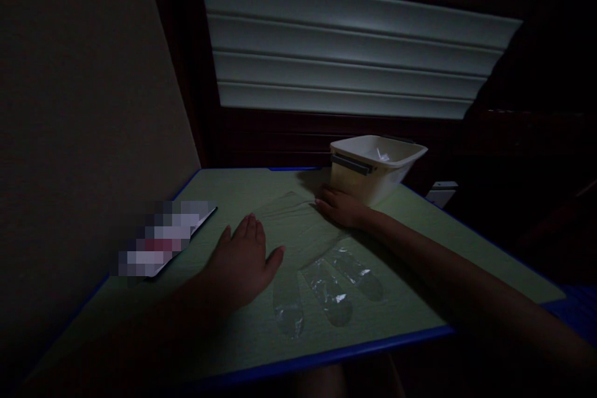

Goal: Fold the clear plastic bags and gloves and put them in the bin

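1. The head view is the only one; it looks forward and down from the person's head, over the near side of the table [224, 186].
2. It sits close: the left hand [240, 261] and right hand [342, 206] reach in from the lower corners.
3. The slatted panel [354, 34] stands beyond, the wall [84, 74] at left.

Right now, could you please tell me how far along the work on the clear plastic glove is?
Already done: the clear plastic glove lies spread on the pale green tabletop, with three finger sections fanned out. In hand: the left hand rests open at its left side, and the right hand is at its far edge. Possibly left: smoothing the creases visible across its wide part; anything beyond that, I cannot tell.
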Demonstrator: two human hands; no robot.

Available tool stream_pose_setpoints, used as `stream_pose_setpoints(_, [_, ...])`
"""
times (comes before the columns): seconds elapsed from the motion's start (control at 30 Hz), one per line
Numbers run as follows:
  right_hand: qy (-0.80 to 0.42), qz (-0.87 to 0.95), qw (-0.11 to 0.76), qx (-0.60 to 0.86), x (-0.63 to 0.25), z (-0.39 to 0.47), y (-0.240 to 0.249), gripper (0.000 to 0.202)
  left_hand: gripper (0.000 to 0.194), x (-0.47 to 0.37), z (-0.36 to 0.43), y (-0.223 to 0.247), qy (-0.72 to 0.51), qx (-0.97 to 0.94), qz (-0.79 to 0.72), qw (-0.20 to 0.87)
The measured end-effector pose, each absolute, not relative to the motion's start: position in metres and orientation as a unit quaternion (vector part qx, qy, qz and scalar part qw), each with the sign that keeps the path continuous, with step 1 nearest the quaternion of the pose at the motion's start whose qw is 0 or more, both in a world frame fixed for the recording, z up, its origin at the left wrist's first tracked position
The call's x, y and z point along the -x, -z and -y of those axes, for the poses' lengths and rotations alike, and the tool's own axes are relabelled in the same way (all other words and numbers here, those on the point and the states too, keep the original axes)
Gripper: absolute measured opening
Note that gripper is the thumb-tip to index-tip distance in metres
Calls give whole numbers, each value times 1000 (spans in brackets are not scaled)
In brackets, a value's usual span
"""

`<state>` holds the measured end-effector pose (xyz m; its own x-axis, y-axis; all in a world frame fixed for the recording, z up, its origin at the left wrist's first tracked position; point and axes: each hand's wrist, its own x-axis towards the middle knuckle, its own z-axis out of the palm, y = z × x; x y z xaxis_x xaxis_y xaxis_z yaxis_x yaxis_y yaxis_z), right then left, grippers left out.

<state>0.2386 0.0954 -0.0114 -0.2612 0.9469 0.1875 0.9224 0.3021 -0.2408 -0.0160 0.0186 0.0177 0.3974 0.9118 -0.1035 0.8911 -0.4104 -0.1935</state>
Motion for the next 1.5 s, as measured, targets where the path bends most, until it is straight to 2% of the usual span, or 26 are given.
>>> stream_pose_setpoints(0.23, [-49, 842, 192, 501, -200, -81, -15, 67, 69, 17, -20, -16, -87, 836, 540, 56])
stream_pose_setpoints(0.4, [-55, 890, 165, 421, -154, -74, -14, 58, 67, 18, -20, -15, -88, 836, 538, 66])
stream_pose_setpoints(0.57, [-49, 892, 154, 423, -138, -72, 4, 49, 66, 17, -19, -16, -87, 838, 534, 72])
stream_pose_setpoints(0.83, [-42, 897, 133, 420, -142, -71, 5, 53, 69, 16, -18, -17, -90, 836, 539, 57])
stream_pose_setpoints(0.97, [-41, 887, 123, 444, -160, -71, 7, 60, 69, 15, -19, -16, -90, 835, 541, 54])
stream_pose_setpoints(1.17, [-35, 843, 108, 526, -234, -55, 11, 68, 71, 16, -20, -16, -90, 831, 547, 40])
stream_pose_setpoints(1.3, [-31, 826, 109, 552, -271, -40, 14, 67, 71, 16, -22, -15, -86, 832, 546, 38])
stream_pose_setpoints(1.5, [-22, 801, 135, 583, -280, -30, 11, 62, 71, 17, -23, -15, -91, 833, 542, 55])
